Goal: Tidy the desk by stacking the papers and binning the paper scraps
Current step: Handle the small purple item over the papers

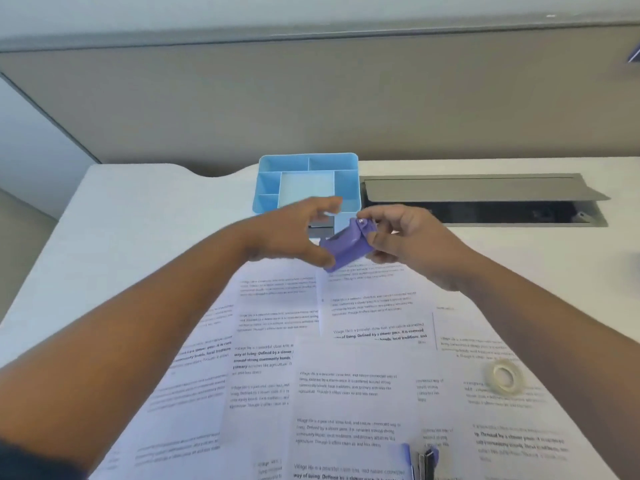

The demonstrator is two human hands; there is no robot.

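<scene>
Several printed papers [346, 382] lie spread and overlapping across the white desk [145, 216], from its middle to the near edge. Above their far end both hands meet around a small purple plastic object [348, 245]. My right hand [405, 240] pinches its upper right end with curled fingers. My left hand [298, 233] has its thumb against the object's lower left end, the fingers spread and loosely curved above it. The object is held tilted, off the desk.
A blue compartment organiser [308, 181] stands just behind the hands. An open grey cable hatch [485, 199] is set in the desk at the right. A clear tape roll [505, 375] lies on the papers at right. A purple stapler [427, 462] shows at the bottom edge.
</scene>
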